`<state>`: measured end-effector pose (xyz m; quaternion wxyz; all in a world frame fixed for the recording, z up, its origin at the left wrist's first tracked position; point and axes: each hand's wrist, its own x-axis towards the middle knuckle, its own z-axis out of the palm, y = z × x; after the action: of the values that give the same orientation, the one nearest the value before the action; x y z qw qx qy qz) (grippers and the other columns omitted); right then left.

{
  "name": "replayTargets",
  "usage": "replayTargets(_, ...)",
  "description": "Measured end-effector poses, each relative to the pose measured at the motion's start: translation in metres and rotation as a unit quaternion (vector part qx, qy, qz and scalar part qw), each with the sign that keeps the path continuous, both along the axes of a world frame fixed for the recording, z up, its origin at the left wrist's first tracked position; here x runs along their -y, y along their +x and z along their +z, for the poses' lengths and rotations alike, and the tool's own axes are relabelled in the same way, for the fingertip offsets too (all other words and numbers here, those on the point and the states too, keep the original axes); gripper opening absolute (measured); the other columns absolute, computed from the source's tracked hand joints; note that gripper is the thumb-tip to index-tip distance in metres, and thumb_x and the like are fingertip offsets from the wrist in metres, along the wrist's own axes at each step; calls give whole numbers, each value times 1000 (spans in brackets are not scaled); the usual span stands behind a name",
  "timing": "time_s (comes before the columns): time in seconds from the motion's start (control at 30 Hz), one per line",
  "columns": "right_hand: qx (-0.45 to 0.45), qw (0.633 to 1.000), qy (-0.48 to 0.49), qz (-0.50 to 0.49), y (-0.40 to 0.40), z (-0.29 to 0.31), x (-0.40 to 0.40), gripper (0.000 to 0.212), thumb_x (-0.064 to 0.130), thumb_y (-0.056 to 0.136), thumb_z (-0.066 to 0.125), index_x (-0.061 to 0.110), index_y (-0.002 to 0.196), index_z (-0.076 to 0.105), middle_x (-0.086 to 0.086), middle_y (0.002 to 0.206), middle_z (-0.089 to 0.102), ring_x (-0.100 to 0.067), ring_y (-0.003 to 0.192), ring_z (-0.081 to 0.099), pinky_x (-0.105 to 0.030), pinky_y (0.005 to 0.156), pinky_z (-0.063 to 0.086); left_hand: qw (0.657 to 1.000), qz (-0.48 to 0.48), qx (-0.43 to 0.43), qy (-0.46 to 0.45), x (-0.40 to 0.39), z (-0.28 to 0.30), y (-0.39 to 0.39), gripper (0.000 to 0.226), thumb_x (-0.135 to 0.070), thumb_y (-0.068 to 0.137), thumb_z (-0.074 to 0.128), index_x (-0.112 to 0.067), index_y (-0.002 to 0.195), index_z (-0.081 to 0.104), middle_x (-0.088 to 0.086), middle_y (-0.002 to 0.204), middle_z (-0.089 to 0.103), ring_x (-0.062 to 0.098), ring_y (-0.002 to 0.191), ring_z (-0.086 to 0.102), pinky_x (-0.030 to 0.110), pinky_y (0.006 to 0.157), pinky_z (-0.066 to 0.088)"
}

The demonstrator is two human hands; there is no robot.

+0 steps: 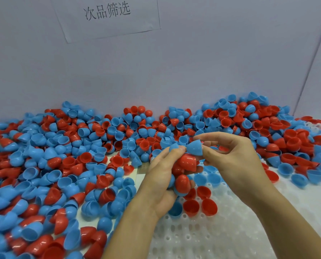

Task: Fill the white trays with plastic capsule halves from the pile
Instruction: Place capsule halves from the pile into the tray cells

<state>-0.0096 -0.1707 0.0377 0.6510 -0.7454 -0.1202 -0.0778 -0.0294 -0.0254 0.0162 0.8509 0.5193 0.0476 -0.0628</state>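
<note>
Head view takes in the pile [66, 165] of red and blue capsule halves sprawling over the worktop, with the white tray [221, 236] barely started. Left hand [165, 180] cradles a handful, fingers curled round them. Right hand [236, 159] pinches one blue half [194, 147] at its rim: light, stiff, glossy, probably slippery.

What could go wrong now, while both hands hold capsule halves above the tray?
1. The left hand cradles several red and blue plastic capsule halves; one might slip out while the right hand pinches the blue plastic half.
2. Loose halves from the pile border the white plastic tray and may roll onto it.
</note>
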Motion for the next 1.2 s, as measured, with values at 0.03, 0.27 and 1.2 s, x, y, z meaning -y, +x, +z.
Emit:
replayTargets(0.03,-12,1000,1,-7,1,-1,1,21,10,84,76,29,93,76,2,84,73,-12,72,73,-17,60,56,1000,1,3,2,0,0,0,38,-31,89,65,-10,120,67,17,113,73,26,87,74,30,60,50)
replayTargets(0.27,-116,991,69,7,2,-1,2,65,37,54,81,29,114,56,0,89,78,-17,82,76,-33,77,55,1000,1,8,-5,0,2,-1,42,-35,71,71,-14,108,69,15,103,74,27,85,75,31,60,48)
replayTargets(1.2,-84,835,-542,44,-8,-14,27,48,8,73,82,40,102,62,22,87,62,-3,78,62,-23,68,58,998,20,-1,-66,-4,-1,3,33,-26,82,71,-9,108,62,9,78,73,28,78,75,29,50,53)
